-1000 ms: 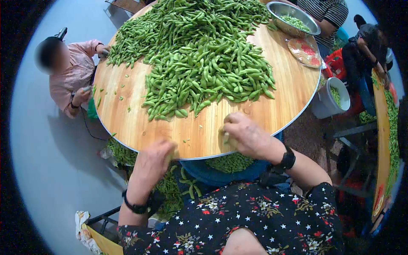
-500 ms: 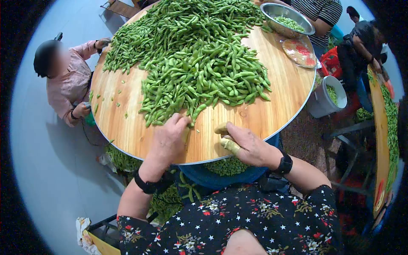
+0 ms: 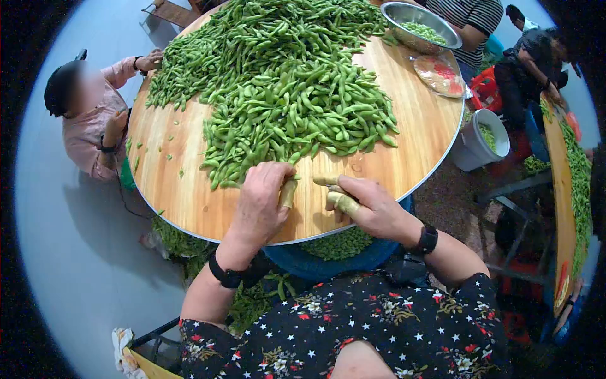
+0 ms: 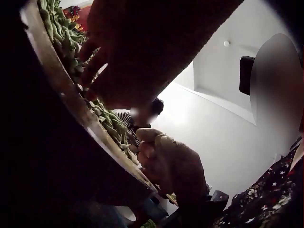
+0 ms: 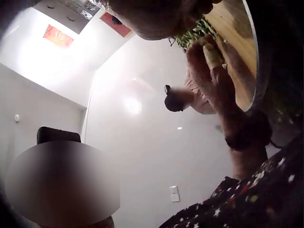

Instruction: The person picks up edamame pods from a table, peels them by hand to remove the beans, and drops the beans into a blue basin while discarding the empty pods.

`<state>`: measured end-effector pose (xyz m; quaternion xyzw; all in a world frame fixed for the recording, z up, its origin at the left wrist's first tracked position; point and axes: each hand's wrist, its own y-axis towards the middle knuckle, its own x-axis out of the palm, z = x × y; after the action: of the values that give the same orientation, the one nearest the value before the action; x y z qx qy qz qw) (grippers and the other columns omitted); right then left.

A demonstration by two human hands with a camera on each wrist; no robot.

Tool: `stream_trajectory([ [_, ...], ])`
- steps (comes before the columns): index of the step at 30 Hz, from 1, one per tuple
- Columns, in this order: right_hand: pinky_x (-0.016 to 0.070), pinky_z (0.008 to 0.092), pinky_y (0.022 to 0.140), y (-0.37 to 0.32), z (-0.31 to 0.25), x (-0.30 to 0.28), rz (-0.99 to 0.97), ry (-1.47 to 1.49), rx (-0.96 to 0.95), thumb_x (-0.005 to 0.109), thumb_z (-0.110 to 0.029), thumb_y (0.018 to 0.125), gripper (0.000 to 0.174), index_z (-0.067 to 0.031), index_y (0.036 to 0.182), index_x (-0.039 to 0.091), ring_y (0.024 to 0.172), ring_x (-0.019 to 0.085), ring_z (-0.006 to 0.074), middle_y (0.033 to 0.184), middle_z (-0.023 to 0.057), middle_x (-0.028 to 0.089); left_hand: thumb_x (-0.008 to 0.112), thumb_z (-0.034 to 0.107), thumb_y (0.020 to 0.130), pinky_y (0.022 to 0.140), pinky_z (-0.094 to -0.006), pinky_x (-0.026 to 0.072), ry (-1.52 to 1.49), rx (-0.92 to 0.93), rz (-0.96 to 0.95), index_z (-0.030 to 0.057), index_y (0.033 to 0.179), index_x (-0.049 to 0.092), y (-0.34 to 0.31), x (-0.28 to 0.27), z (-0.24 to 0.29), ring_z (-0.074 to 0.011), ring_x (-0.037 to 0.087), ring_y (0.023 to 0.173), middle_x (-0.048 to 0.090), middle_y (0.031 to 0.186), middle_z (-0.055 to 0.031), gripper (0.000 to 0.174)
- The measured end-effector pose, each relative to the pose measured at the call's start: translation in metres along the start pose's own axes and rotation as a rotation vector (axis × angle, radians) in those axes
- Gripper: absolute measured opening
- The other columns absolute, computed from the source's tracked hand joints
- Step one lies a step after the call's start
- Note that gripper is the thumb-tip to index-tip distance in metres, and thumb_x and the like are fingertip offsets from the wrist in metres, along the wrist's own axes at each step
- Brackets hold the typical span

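Green soybean pods [image 3: 303, 114] lie heaped on the round wooden table [image 3: 416, 158]. At the near edge of the heap, my left hand [image 3: 262, 199] has its fingers bent down toward the thumb, pinching a pod whose green end shows at the fingertips. Most of that pod is hidden. Facing it over the bare wood is my right hand [image 3: 375, 208], thumb and forefinger apart, nothing visible between them. Yellowish covers wrap the right thumb and forefinger and the left thumb [image 5: 212, 56].
Below the table edge stands a blue tub [image 3: 315, 268] of shelled beans. A metal bowl [image 3: 421, 26] and a plastic-wrapped round item [image 3: 439, 74] sit at the far right. A white bucket [image 3: 481, 139] is on the floor. Another person [image 3: 95, 120] sits at the left.
My left hand has gone from the table's front edge up to the heap, then right toward my right hand. The right hand's thumb and forefinger have spread apart.
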<state>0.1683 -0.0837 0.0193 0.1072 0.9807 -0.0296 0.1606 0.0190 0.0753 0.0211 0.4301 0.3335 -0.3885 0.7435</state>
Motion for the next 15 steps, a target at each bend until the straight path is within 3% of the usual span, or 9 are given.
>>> stream_trajectory([
  [3,0.0478,0.0346,0.068,0.011,0.006,0.003,-0.010,0.153,0.050,0.048,-0.022,0.096,0.028,-0.0007,0.111,0.056,0.073,0.062,0.0207,0.078,0.0116,0.063,0.062,0.001,0.071,0.072,-0.0368,0.0434,-0.132,0.104,0.100,0.0069,0.093,0.059,0.005,0.014,-0.003,-0.0265,0.057,0.081,0.060,0.087,-0.0095,0.022],
  [5,0.0484,0.0348,0.067,0.016,0.012,0.006,-0.008,0.166,-0.017,0.048,-0.023,0.096,0.028,-0.0009,0.110,0.056,0.072,0.062,0.0193,0.079,0.0100,0.064,0.062,0.002,0.071,0.069,-0.0355,0.0438,0.059,0.233,0.127,0.0069,0.095,0.061,0.003,0.013,0.001,-0.0247,0.058,0.080,0.061,0.086,-0.0082,0.025],
  [8,0.0476,0.0366,0.065,0.017,0.012,0.010,0.009,0.287,0.072,0.050,-0.024,0.095,0.027,-0.0012,0.108,0.055,0.072,0.062,0.0226,0.077,0.0125,0.063,0.062,0.004,0.071,0.071,-0.0357,0.0431,0.133,0.257,0.115,0.0069,0.098,0.062,0.003,0.013,0.003,-0.0228,0.057,0.081,0.061,0.086,-0.0059,0.027],
  [10,0.0457,0.0400,0.063,0.018,0.017,0.013,0.075,0.003,-0.056,0.050,-0.024,0.094,0.024,-0.0004,0.100,0.052,0.071,0.060,0.0305,0.074,0.0169,0.059,0.061,0.004,0.072,0.072,-0.0357,0.0429,0.141,0.262,0.128,0.0070,0.099,0.062,0.004,0.013,0.005,-0.0226,0.057,0.081,0.061,0.086,-0.0054,0.027],
  [11,0.0457,0.0400,0.063,0.017,0.017,0.013,0.076,0.003,-0.054,0.050,-0.024,0.094,0.024,-0.0004,0.100,0.052,0.071,0.060,0.0305,0.074,0.0169,0.059,0.060,0.004,0.072,0.073,-0.0358,0.0426,0.140,0.260,0.136,0.0067,0.100,0.062,0.006,0.012,0.006,-0.0230,0.056,0.083,0.060,0.086,-0.0059,0.029],
  [13,0.0437,0.0447,0.062,0.017,0.015,0.013,0.079,-0.099,-0.120,0.050,-0.022,0.093,0.022,-0.0001,0.095,0.047,0.071,0.057,0.0390,0.072,0.0214,0.056,0.060,0.003,0.072,0.073,-0.0359,0.0424,0.137,0.258,0.145,0.0063,0.102,0.063,0.008,0.011,0.007,-0.0234,0.055,0.084,0.060,0.087,-0.0063,0.030],
  [15,0.0434,0.0464,0.062,0.016,0.015,0.012,0.084,-0.169,-0.170,0.050,-0.021,0.093,0.022,0.0000,0.094,0.046,0.071,0.057,0.0409,0.072,0.0226,0.056,0.059,0.002,0.072,0.075,-0.0368,0.0431,0.114,0.217,0.057,0.0053,0.104,0.063,0.007,0.010,0.008,-0.0255,0.053,0.087,0.058,0.087,-0.0075,0.033],
])
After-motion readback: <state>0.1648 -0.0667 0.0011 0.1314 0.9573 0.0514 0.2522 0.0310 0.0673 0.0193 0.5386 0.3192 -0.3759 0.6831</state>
